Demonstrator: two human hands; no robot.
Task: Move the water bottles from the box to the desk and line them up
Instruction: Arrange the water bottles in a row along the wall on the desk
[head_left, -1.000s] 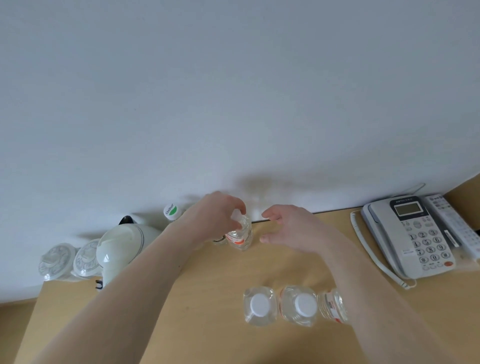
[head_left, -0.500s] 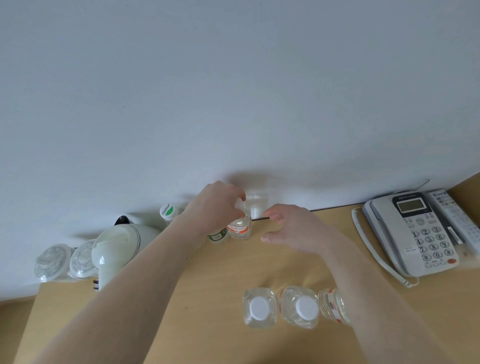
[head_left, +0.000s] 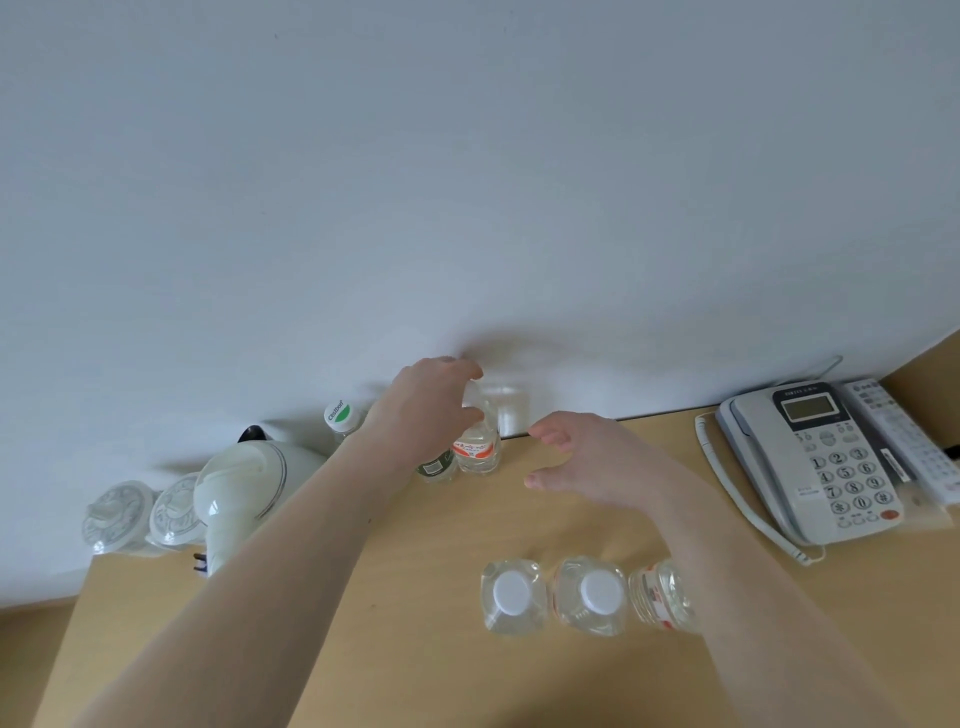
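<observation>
My left hand grips the top of a clear water bottle with an orange label, standing upright at the back of the wooden desk near the wall. A green-labelled bottle stands just left of it, partly behind my wrist. My right hand hovers with relaxed fingers to the right of that bottle, holding nothing. Three more bottles stand in a row near the front: two show white caps, and the third bottle is partly hidden by my right forearm. No box is in view.
A white kettle and two lidded cups stand at the back left. A bottle with a green-and-white cap is behind my left arm. A desk phone with its cord and a remote lie at the right.
My left hand has carried the orange-labelled bottle farther back toward the wall and set it upright. My right hand has stayed beside it, fingers spread.
</observation>
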